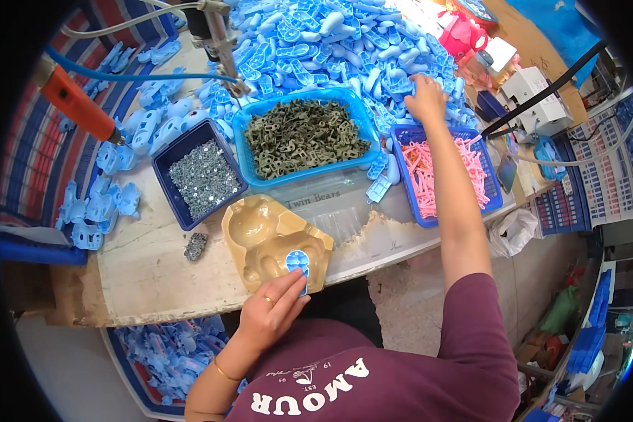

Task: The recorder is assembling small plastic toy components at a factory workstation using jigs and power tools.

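My left hand [273, 309] grips a small blue plastic shell piece [297, 261] at the near right corner of a tan moulded fixture [252, 243]. The piece shows its ribbed inner side, and my fingers cover its lower end. My right arm stretches far across the table. At the end of it, my right hand [427, 102] is closed at the edge of a large heap of blue plastic shell pieces [316, 42], with a blue piece at its fingertips. The forearm crosses over a purple-blue basket [429, 221] of pink plastic strips [429, 179].
A blue basket [274, 184] holds dark green clip-like parts; a navy tray [183, 224] holds small metal parts. An orange-red power screwdriver [84, 105] and a metal tool [221, 53] hang overhead. Rounded blue shells [148, 130] lie at left. A bin [176, 352] of blue parts stands below the table.
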A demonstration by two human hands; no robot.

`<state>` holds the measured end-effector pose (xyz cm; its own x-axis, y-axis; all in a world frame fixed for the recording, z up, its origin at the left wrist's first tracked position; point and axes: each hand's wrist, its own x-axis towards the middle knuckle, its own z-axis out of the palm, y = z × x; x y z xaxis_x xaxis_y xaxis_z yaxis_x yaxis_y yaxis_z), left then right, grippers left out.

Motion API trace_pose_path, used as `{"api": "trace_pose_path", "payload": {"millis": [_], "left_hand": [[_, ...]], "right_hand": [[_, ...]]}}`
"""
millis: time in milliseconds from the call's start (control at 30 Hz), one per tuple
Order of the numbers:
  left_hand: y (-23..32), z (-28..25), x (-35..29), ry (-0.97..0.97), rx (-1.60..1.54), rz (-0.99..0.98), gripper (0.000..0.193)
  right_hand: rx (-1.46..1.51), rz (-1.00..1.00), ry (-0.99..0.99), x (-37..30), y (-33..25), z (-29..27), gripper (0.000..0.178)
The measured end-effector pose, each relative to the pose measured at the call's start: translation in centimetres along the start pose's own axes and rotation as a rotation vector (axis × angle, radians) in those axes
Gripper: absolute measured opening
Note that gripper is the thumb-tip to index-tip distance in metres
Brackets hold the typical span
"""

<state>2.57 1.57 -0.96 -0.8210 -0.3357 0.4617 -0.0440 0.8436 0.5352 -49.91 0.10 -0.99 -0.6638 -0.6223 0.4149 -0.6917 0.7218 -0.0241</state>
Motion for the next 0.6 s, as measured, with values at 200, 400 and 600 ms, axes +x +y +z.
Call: {"api": "trace_pose_path", "payload": {"millis": [200, 400, 600], "left_hand": [[0.1, 0.1, 0.8, 0.024, -0.002, 0.027, 0.038], [0.1, 0.3, 0.4, 0.029, 0.018, 0.037, 0.039], [-0.4, 0.9, -0.8, 0.009, 0.038, 0.050, 0.039]], "right_hand": [[0.127, -0.227, 0.192, 0.8, -2.8, 0.8, 0.034], [-0.174, -0.611, 0.034, 2.2, -5.1, 2.9, 0.036], [0.577, -0.317, -0.053, 2.5, -1.6, 1.6, 0.033]]}}
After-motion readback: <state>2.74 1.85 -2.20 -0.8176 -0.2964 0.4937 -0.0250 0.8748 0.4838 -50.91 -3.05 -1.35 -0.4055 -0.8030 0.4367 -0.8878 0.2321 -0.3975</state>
